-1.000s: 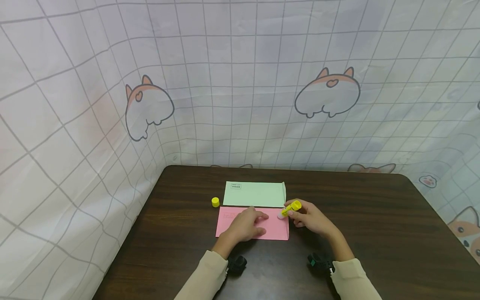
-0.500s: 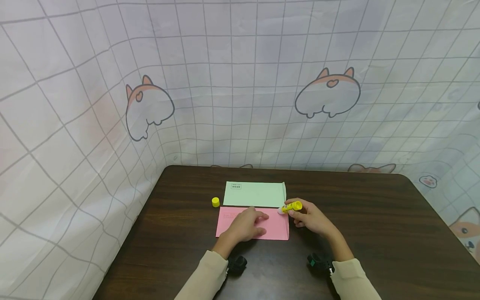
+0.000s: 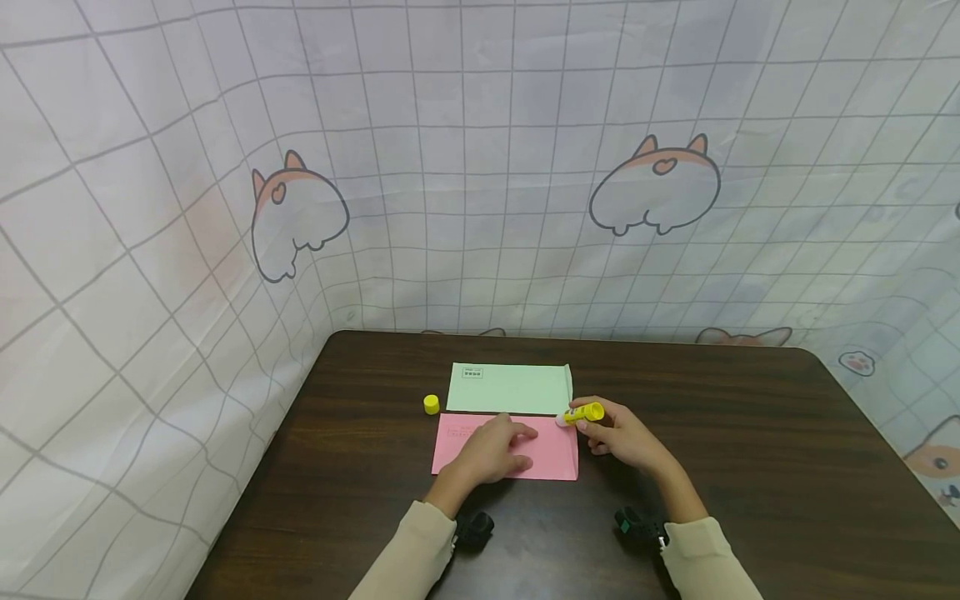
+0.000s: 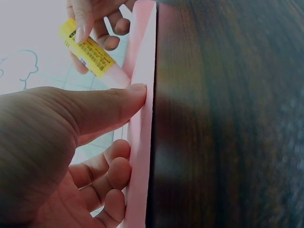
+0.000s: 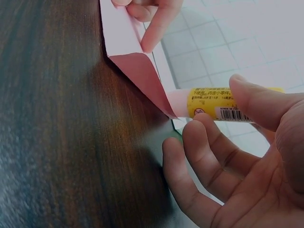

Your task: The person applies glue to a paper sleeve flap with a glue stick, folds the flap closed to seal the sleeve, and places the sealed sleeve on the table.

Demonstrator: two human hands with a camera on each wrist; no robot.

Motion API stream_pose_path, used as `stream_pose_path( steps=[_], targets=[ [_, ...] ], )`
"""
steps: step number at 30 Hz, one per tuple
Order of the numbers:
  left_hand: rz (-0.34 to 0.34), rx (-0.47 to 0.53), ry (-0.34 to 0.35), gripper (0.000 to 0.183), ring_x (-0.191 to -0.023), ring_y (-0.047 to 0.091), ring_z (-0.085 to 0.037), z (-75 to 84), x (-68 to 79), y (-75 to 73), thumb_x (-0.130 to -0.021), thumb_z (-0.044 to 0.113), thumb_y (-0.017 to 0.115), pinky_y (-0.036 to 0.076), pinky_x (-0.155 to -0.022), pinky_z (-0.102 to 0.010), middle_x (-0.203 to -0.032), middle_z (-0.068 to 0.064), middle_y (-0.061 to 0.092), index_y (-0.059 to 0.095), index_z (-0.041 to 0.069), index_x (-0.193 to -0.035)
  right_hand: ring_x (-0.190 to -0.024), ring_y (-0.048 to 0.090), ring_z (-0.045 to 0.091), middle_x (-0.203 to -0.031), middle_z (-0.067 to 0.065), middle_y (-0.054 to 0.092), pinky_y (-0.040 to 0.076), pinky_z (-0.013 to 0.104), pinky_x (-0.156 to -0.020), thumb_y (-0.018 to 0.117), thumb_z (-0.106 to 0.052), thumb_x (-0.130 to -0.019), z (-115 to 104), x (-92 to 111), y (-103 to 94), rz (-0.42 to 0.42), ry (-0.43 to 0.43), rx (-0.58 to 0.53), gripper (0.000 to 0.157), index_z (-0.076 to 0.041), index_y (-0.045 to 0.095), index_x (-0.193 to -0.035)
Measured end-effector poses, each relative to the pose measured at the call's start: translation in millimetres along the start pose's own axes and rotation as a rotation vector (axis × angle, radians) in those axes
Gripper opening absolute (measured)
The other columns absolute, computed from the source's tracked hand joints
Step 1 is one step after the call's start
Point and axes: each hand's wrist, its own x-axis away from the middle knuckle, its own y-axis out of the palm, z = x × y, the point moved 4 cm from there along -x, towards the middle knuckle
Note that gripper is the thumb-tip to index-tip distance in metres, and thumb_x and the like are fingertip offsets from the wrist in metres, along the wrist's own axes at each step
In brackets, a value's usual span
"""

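A pink envelope [image 3: 551,454] lies flat, its flap raised at the right end in the right wrist view. My left hand [image 3: 487,450] rests on its middle, thumb and fingertips pressing the paper down. My right hand [image 3: 626,435] pinches a yellow glue stick [image 3: 587,412] between thumb and fingers. The stick is uncapped and tilted, its pale tip at the envelope's upper right corner by the flap. In the left wrist view the glue stick [image 4: 88,50] points toward the pink paper [image 4: 142,118] just beyond my left thumb.
Behind the pink envelope lies a light green envelope [image 3: 510,388] with a small printed box. A yellow cap [image 3: 431,404] stands to their left. All are on a dark wooden table [image 3: 360,450], with a grid-patterned curtain [image 3: 480,208] behind it.
The glue stick has moved up along the pink envelope's right end, away from me, and turned flatter in my right hand. My left hand has stayed in place.
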Motion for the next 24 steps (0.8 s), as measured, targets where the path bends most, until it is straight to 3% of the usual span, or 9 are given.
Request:
stream_pose_path(
  steps=[24],
  targets=[
    [0.01, 0.01, 0.013, 0.045, -0.079, 0.046, -0.011, -1.0, 0.3, 1.4, -0.088, 0.025, 0.081, 0.036, -0.065, -0.024, -0.088, 0.001, 0.052, 0.071, 0.022, -0.131, -0.081, 0.061, 0.024, -0.105, 0.022, 0.067, 0.058, 0.031, -0.075, 0.062, -0.027, -0.103, 4.0, 0.3, 0.3, -0.045, 0.021, 0.035, 0.037, 0.002, 0.062, -0.127]
  ],
)
